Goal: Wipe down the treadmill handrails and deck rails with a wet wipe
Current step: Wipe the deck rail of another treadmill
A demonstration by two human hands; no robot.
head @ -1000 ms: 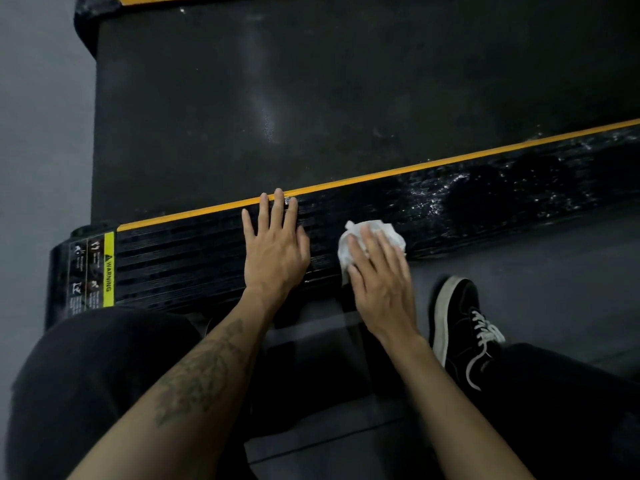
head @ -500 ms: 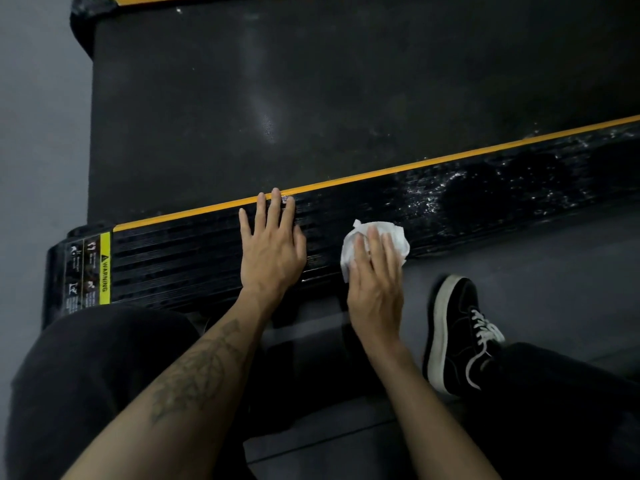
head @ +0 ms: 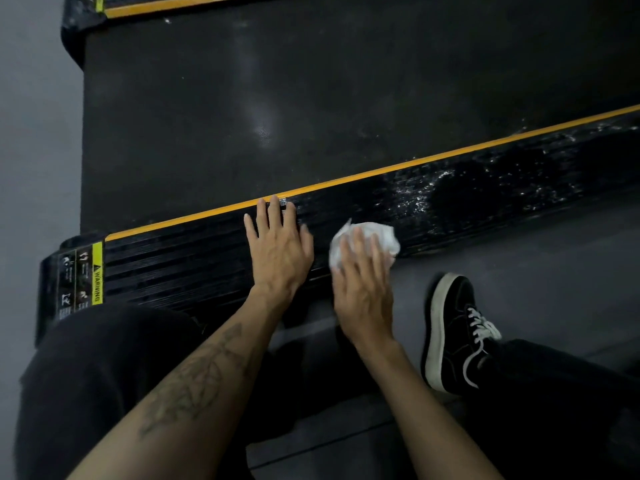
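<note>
One crumpled white wet wipe (head: pixel 372 242) lies on the near deck rail (head: pixel 180 268), close to that rail's outer, floor-side edge, and the right hand (head: pixel 363 289) covers its near part, the fingers laid over it fairly straight and pressing it to the ribbed black surface; whether the thumb curls under the wipe cannot be told. The left hand (head: pixel 280 251) rests flat on the same rail just beside the wipe, not touching it, fingers spread and straight, their tips reaching the yellow stripe (head: pixel 450 155) that runs along the rail's inner edge next to the running belt (head: pixel 311 98). Beyond the wipe, toward the right end of the rail, the surface shines with wet streaks (head: pixel 415 192). At the rail's left end sits one yellow and black warning label (head: pixel 83 275). Two deck rails show: the near one under both hands and a far one (head: pixel 145 5), only a strip of it in view at the top left corner, also edged in yellow. One black shoe (head: pixel 450 330) with white laces stands on the grey floor (head: pixel 536 258) near the right hand. Two bare forearms show, the left bearing a tattoo (head: pixel 197 382).
</note>
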